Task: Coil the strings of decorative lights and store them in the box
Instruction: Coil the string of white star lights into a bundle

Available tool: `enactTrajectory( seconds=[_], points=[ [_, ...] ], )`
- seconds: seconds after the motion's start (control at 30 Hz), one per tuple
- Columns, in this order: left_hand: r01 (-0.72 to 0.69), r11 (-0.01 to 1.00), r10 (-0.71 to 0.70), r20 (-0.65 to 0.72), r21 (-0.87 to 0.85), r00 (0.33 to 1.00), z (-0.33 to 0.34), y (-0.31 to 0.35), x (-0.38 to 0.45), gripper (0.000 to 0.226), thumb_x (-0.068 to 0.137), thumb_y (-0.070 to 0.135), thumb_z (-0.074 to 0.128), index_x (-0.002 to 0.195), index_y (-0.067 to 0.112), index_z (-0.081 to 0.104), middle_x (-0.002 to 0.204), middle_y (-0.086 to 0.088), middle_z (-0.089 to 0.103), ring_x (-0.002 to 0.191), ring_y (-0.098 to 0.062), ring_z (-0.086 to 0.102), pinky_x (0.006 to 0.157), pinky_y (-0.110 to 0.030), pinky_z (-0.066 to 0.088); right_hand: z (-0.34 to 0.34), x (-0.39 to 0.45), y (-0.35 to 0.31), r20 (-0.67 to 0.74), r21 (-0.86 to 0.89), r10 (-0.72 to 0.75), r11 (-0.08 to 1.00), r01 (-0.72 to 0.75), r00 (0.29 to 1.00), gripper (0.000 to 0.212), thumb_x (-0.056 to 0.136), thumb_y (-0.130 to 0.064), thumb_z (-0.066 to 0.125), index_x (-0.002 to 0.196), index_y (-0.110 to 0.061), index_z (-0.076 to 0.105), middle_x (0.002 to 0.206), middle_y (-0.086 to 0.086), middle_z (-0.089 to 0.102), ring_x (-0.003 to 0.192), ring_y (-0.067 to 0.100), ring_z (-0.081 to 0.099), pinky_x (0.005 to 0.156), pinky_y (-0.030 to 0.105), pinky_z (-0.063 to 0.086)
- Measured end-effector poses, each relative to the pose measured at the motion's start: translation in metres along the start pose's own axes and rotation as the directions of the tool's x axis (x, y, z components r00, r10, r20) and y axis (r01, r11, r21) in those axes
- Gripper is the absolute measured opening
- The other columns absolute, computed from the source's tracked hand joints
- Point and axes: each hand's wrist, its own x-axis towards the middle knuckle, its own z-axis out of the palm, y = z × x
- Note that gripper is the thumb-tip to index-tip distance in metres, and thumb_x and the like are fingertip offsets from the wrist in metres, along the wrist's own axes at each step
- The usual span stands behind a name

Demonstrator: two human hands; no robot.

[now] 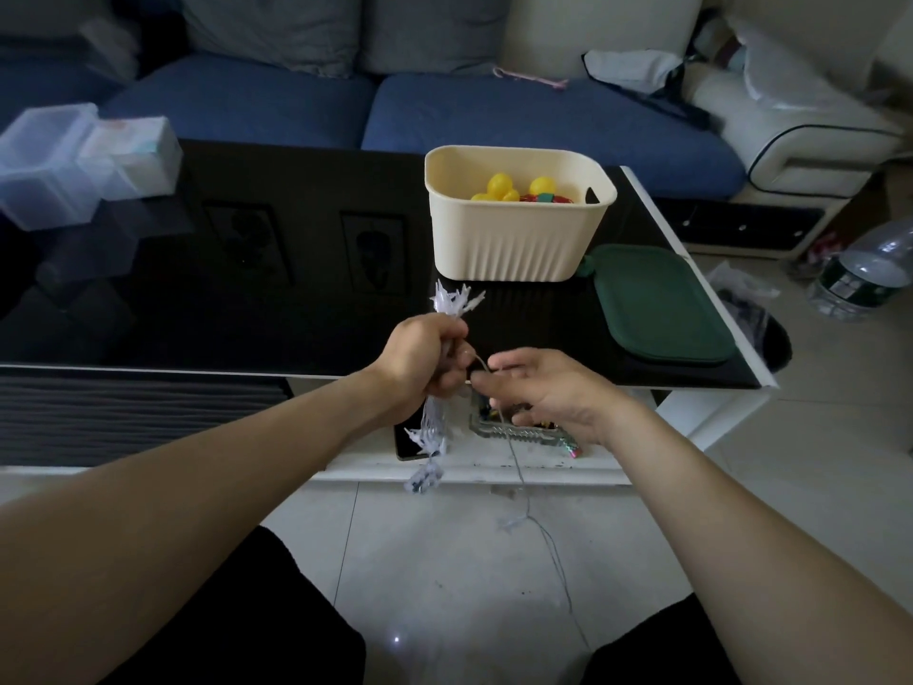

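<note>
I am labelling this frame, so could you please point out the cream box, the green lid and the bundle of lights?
cream box (514, 244), head view, ribbed front wall.
green lid (659, 304), head view, middle of top.
bundle of lights (454, 299), head view, white tips above the left hand.

Black table (296, 313), cream box (514, 239), green lid (662, 309), perhaps clear containers (49, 175)

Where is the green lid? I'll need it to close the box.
In the head view, the lid lies flat on the table's right end, just right of and nearer than the cream box.
</note>
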Motion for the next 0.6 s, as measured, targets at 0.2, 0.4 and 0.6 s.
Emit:
enactTrajectory(
  seconds=[0.2, 0.4, 0.6],
  points=[
    [-0.050, 0.993, 0.045, -0.050, -0.110, 0.998, -0.006, 0.002, 0.004, 0.018, 0.094, 0.012, 0.041, 0.077, 0.014, 0.046, 0.057, -0.005, 0.048, 0.041, -0.018, 0.036, 0.045, -0.023, 0.023, -0.009, -0.003, 0.005, 0.215, 0.103, 0.034, 0.993, -0.057, 0.976, 0.023, 0.091, -0.031, 0.067, 0.096, -0.009, 0.073, 0.091, 0.010, 0.076, 0.087, 0.023, 0.072, 0.089, 0.040, 0.053],
    [-0.032, 0.998, 0.033, 0.000, -0.049, 0.999, -0.004, 0.000, 0.002, 0.019, 0.096, 0.012, 0.041, 0.078, 0.013, 0.048, 0.056, -0.005, 0.048, 0.042, -0.019, 0.036, 0.047, -0.024, 0.027, -0.004, -0.006, -0.011, -0.072, 0.450, -0.140, 0.879, 0.157, 0.988, 0.011, 0.094, -0.013, 0.065, 0.098, -0.007, 0.073, 0.077, 0.004, 0.070, 0.065, 0.014, 0.065, 0.063, 0.028, 0.058],
    [-0.034, 0.995, 0.026, 0.082, 0.098, 0.996, 0.006, -0.008, -0.002, 0.026, 0.098, 0.014, 0.041, 0.077, 0.011, 0.057, 0.056, -0.004, 0.045, 0.044, -0.017, 0.035, 0.049, -0.027, 0.027, 0.014, -0.006, -0.013, -0.300, 0.381, -0.199, 0.872, 0.308, 0.933, 0.005, 0.088, -0.011, 0.074, 0.092, -0.010, 0.077, 0.075, 0.004, 0.075, 0.061, 0.013, 0.067, 0.060, 0.027, 0.059]
  ],
)
